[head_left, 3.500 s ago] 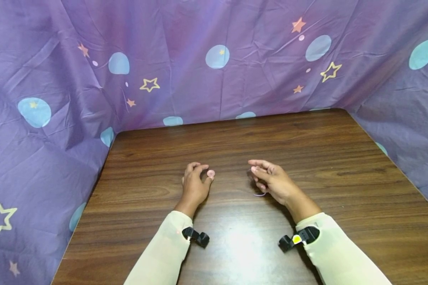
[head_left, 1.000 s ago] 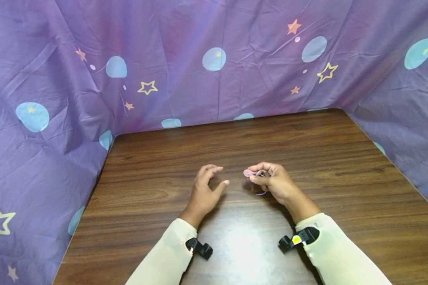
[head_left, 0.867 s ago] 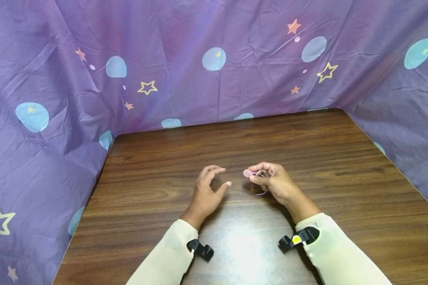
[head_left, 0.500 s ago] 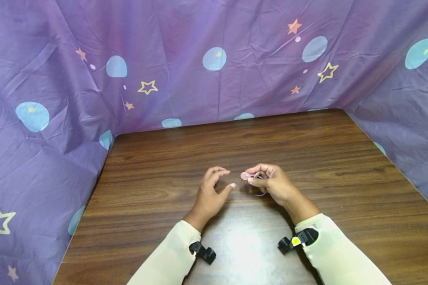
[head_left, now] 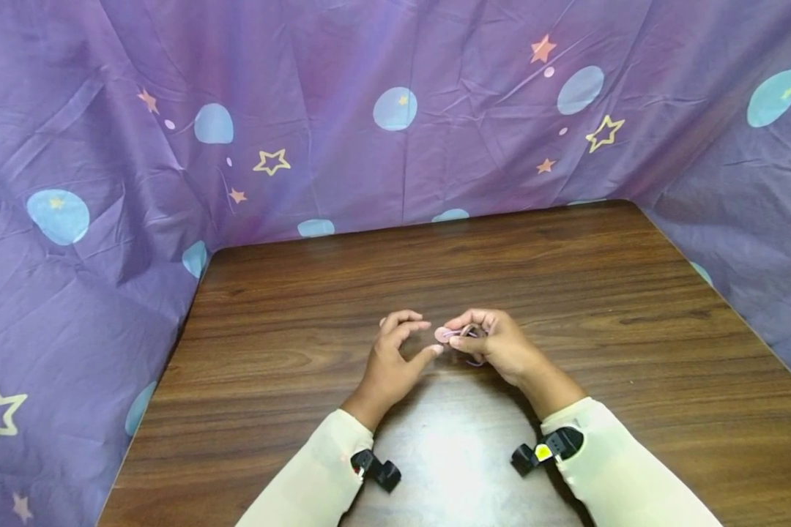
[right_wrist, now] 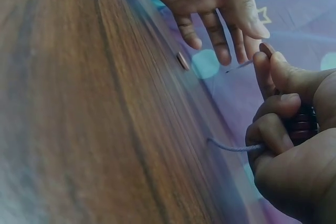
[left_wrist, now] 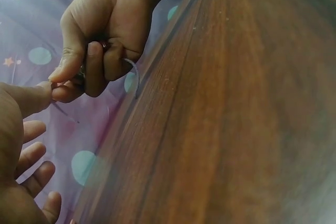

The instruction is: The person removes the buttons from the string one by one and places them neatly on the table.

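Note:
My right hand (head_left: 504, 348) pinches a pink button (head_left: 441, 334) between thumb and index finger. A thin lilac cord (right_wrist: 233, 148) passes by the button, and its tail hangs from the curled lower fingers. Inside that palm, a stack of dark reddish discs (right_wrist: 303, 125) shows partly in the right wrist view. Left of the button is my left hand (head_left: 392, 366), fingers spread and loosely bent. Its thumb tip is right at the button's edge; whether they touch, I cannot tell. The cord's short thin end (right_wrist: 239, 67) sticks out past the button, toward the left fingers.
Both hands are above a brown wood-grain table (head_left: 290, 454). A small reddish piece (right_wrist: 182, 61) shows near the left fingers in the right wrist view. Purple cloth (head_left: 343, 168) with stars and planets hangs behind and at the sides.
The button, earlier in the left hand, is now in the right with the cord. Lately the left hand has moved right toward it, and the right hand has shifted slightly left and nearer.

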`<state>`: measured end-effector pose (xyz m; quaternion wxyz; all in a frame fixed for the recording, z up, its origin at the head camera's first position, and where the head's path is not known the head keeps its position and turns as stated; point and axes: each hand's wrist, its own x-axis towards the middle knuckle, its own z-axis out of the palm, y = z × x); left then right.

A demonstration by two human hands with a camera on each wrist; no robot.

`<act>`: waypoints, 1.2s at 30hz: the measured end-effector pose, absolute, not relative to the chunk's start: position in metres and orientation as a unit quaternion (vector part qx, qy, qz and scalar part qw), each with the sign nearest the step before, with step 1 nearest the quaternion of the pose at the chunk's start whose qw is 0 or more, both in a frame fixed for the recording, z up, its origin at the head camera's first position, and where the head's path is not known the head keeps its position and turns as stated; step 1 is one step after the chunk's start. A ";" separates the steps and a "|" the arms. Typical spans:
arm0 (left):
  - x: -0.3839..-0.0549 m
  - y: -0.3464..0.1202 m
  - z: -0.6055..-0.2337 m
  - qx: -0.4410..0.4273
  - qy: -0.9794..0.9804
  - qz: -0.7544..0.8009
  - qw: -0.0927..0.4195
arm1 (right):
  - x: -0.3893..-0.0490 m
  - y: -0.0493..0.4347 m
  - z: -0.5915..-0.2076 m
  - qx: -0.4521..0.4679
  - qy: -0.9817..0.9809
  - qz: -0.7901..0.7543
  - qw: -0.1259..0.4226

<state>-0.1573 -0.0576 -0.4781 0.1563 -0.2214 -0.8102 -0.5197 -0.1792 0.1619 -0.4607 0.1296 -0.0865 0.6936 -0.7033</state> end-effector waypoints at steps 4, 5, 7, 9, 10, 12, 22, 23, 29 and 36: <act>-0.157 -0.057 -0.478 -0.225 -0.811 -0.518 0.155 | -0.178 0.160 -0.461 -0.093 0.698 -0.698 0.131; -0.157 -0.057 -0.478 -0.226 -0.811 -0.518 0.154 | -0.178 0.160 -0.461 -0.096 0.698 -0.697 0.132; -0.156 -0.057 -0.477 -0.227 -0.810 -0.519 0.152 | -0.177 0.159 -0.461 -0.098 0.698 -0.697 0.132; -0.156 -0.057 -0.477 -0.228 -0.808 -0.522 0.150 | -0.177 0.159 -0.462 -0.102 0.697 -0.698 0.131; -0.156 -0.057 -0.477 -0.229 -0.808 -0.522 0.151 | -0.177 0.159 -0.462 -0.102 0.695 -0.699 0.132; -0.155 -0.057 -0.477 -0.229 -0.808 -0.522 0.151 | -0.177 0.159 -0.462 -0.104 0.696 -0.699 0.131; -0.155 -0.056 -0.477 -0.228 -0.806 -0.526 0.149 | -0.177 0.159 -0.462 -0.117 0.697 -0.694 0.137; -0.155 -0.056 -0.477 -0.227 -0.806 -0.526 0.147 | -0.177 0.159 -0.462 -0.117 0.698 -0.693 0.138; -0.156 -0.056 -0.478 -0.217 -0.807 -0.531 0.141 | -0.177 0.158 -0.461 -0.108 0.715 -0.678 0.134; -0.156 -0.058 -0.479 -0.211 -0.812 -0.524 0.147 | -0.178 0.161 -0.459 -0.084 0.711 -0.683 0.144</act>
